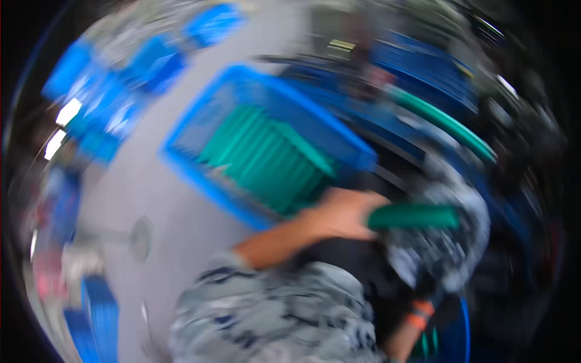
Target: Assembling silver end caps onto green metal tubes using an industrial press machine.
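Green bar [414, 216]: although motion smears the view, it shows outside the blue crate [209, 192], off its lower-right end, reaching rightward from the left hand [350, 213].
Left fingers: wrapped closed around the bar's left end.
Right hand [427, 287]: a dark blur beyond an orange wristband [420, 313]; how far its fingers open, or what they hold, I cannot tell.
Step in hand: probably carrying one bar through the air; its direction is unclear.
Next move: seems to call for a firm grip and a level bar, clear of the crate rim.
Crate contents: green bars [260, 157] packed side by side.
Blue-rimmed container [466, 330]: lower right, with green strips [430, 343] showing inside.
Blue bundles [100, 103]: upper left, contents too blurred to tell.
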`<action>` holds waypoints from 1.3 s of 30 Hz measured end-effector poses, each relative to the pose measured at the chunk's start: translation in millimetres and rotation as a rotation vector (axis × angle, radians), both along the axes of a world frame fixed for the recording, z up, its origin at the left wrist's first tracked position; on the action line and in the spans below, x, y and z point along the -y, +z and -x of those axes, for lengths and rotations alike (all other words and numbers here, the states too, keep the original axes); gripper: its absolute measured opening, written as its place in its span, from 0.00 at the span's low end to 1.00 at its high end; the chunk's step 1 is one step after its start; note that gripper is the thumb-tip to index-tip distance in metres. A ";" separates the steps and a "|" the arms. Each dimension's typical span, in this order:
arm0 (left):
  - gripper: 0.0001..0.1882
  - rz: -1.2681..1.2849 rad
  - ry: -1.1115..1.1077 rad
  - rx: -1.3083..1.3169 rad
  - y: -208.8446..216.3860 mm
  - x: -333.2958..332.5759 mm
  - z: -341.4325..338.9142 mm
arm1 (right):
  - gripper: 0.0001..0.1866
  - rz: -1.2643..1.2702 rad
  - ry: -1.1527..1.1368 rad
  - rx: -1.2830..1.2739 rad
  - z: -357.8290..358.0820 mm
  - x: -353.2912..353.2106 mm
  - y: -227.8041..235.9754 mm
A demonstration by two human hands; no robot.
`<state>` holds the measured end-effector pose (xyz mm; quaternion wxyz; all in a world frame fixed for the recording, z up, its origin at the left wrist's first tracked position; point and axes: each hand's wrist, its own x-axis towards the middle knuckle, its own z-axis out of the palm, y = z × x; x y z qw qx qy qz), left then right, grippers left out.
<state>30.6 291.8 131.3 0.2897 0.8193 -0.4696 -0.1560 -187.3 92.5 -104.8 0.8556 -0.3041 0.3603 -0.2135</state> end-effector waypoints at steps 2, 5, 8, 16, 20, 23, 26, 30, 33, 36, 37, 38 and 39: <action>0.34 -0.058 0.093 0.015 6.0 -17.7 -15.1 | 0.29 -0.028 -0.306 -0.040 78.5 33.9 -6.4; 0.30 -0.028 0.137 0.127 0.2 -21.9 -6.9 | 0.51 -0.041 0.109 0.398 43.6 28.8 69.4; 0.30 -0.023 -0.013 0.141 -8.8 -1.9 8.2 | 0.56 -0.013 0.093 0.485 60.7 39.0 72.3; 0.28 -0.067 -0.145 0.196 31.0 16.9 17.4 | 0.59 0.452 0.219 0.220 68.7 50.6 108.2; 0.27 -0.123 -0.160 0.250 27.0 14.7 10.7 | 0.62 0.632 0.231 0.188 74.9 55.2 123.5; 0.26 -0.137 -0.188 0.280 27.5 11.8 8.7 | 0.66 0.391 0.161 0.352 71.7 47.6 124.7; 0.26 -0.153 -0.216 0.291 22.5 7.7 7.1 | 0.67 0.367 0.179 0.404 64.1 42.1 120.2; 0.26 -0.153 -0.221 0.289 13.8 2.7 6.6 | 0.57 0.416 0.199 0.419 62.7 38.0 112.9; 0.25 -0.133 -0.214 0.275 7.4 0.8 5.1 | 0.49 0.490 0.227 0.422 60.9 38.2 109.9; 0.26 -0.120 -0.216 0.267 1.9 0.5 4.3 | 0.49 0.555 0.249 0.287 63.3 38.1 110.5; 0.26 -0.125 -0.221 0.263 0.1 1.5 5.0 | 0.48 0.540 0.258 0.243 65.3 38.3 109.3; 0.26 -0.129 -0.223 0.260 -1.2 3.1 6.5 | 0.47 0.525 0.266 0.199 66.3 37.9 108.0; 0.26 -0.123 -0.215 0.301 -2.2 5.2 8.5 | 0.47 0.520 0.263 0.197 65.2 38.1 106.3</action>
